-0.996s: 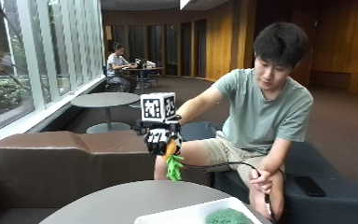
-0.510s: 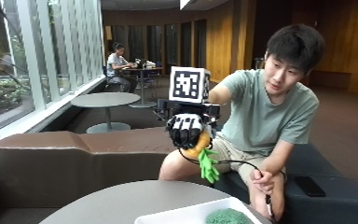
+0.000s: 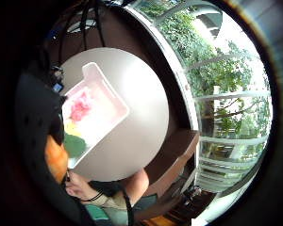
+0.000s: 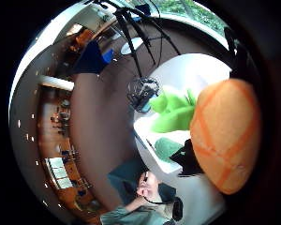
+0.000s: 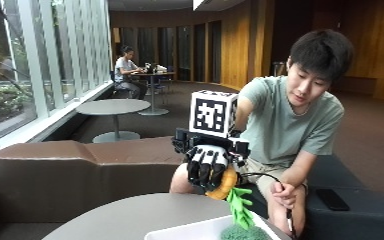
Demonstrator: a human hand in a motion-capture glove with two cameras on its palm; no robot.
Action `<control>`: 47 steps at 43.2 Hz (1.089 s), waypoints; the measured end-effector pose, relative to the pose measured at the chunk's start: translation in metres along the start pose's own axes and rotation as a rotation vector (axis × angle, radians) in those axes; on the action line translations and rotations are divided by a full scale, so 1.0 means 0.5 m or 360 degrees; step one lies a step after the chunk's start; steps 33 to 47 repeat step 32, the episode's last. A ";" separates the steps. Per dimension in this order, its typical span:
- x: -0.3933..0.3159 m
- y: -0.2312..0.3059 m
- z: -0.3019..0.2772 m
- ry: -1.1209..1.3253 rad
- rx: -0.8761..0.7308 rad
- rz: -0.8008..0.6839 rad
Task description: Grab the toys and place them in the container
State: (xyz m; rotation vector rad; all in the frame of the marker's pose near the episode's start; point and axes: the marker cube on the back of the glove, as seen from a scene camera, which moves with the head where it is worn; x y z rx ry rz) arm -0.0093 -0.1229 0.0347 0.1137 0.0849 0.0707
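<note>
- The round table (image 5: 122,217) spreads out to the left of the gloved right hand (image 5: 208,165), its curved edge running toward the brown bench (image 5: 65,167) behind it — bare tabletop lies between that edge and the container (image 5: 192,232).
- The right hand hangs in the air above the container's near corner, fingers curled down round an orange carrot toy (image 5: 222,186); the toy's green leaves (image 5: 240,206) dangle below the hand, their tips close over the container's rim.
- Directly under the leaves, a green fuzzy toy (image 5: 244,233) sits inside the container; the outside view shows only this corner of the container.
- The little-finger palm view shows the whole white container (image 3: 114,101) from above — rectangular, set toward the person's side of the table, with broad bare tabletop on the side toward the windows (image 3: 226,94). Inside it lie a pink toy (image 3: 80,107), something yellow (image 3: 71,128) and the green toy (image 3: 74,145).
- The thumb-side palm view shows the carrot toy (image 4: 225,133) close against the palm, its pale crisscross lines plain, the leaves (image 4: 173,112) hanging over the container.
- To the right of the gloved hand, the person's bare hand (image 5: 282,192) rests low by the knee, gripping a cable.
</note>
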 end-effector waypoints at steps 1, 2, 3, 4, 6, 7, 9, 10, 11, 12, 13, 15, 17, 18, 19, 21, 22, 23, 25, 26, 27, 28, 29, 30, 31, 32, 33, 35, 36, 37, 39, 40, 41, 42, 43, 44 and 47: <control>0.002 0.003 0.005 0.0019 -0.0014 -0.0008; 0.003 0.006 0.010 0.0035 -0.0035 -0.0012; 0.004 0.010 0.015 0.0044 -0.0071 -0.0012; 0.005 0.014 0.021 0.0046 -0.0124 -0.0009; 0.008 0.028 0.031 0.0037 -0.0256 0.0000; 0.010 0.038 0.033 0.0034 -0.0311 0.0001; 0.016 0.058 0.030 0.0037 -0.0360 -0.0007; 0.019 0.068 0.026 0.0040 -0.0357 -0.0013; 0.021 0.077 0.020 0.0039 -0.0342 -0.0019; 0.024 0.086 0.013 0.0035 -0.0320 -0.0026; 0.026 0.095 0.006 0.0027 -0.0297 -0.0034; 0.031 0.114 -0.010 0.0011 -0.0269 -0.0055; 0.036 0.134 -0.027 0.0002 -0.0257 -0.0076; 0.038 0.145 -0.036 -0.0001 -0.0248 -0.0087; 0.039 0.156 -0.045 -0.0005 -0.0228 -0.0105; 0.041 0.174 -0.060 -0.0022 -0.0140 -0.0170; 0.041 0.181 -0.066 -0.0035 -0.0081 -0.0203; 0.041 0.187 -0.071 -0.0048 -0.0035 -0.0218; 0.039 0.202 -0.081 -0.0064 -0.0031 -0.0181; 0.039 0.209 -0.085 -0.0068 -0.0056 -0.0155; 0.040 0.216 -0.089 -0.0072 -0.0083 -0.0138; 0.041 0.222 -0.091 -0.0078 -0.0105 -0.0132; 0.043 0.226 -0.092 -0.0084 -0.0122 -0.0131; 0.044 0.230 -0.093 -0.0091 -0.0135 -0.0135; 0.045 0.232 -0.093 -0.0098 -0.0143 -0.0140; 0.045 0.233 -0.093 -0.0102 -0.0148 -0.0144; 0.045 0.233 -0.093 -0.0102 -0.0148 -0.0144; 0.045 0.233 -0.093 -0.0102 -0.0148 -0.0144; 0.045 0.233 -0.093 -0.0102 -0.0148 -0.0144; 0.045 0.233 -0.093 -0.0102 -0.0148 -0.0144; 0.045 0.233 -0.093 -0.0102 -0.0148 -0.0144; 0.045 0.233 -0.093 -0.0102 -0.0148 -0.0144; 0.045 0.233 -0.093 -0.0102 -0.0148 -0.0144; 0.045 0.233 -0.093 -0.0102 -0.0148 -0.0144; 0.045 0.233 -0.093 -0.0102 -0.0148 -0.0144; 0.045 0.233 -0.093 -0.0102 -0.0148 -0.0144; 0.045 0.233 -0.093 -0.0102 -0.0148 -0.0144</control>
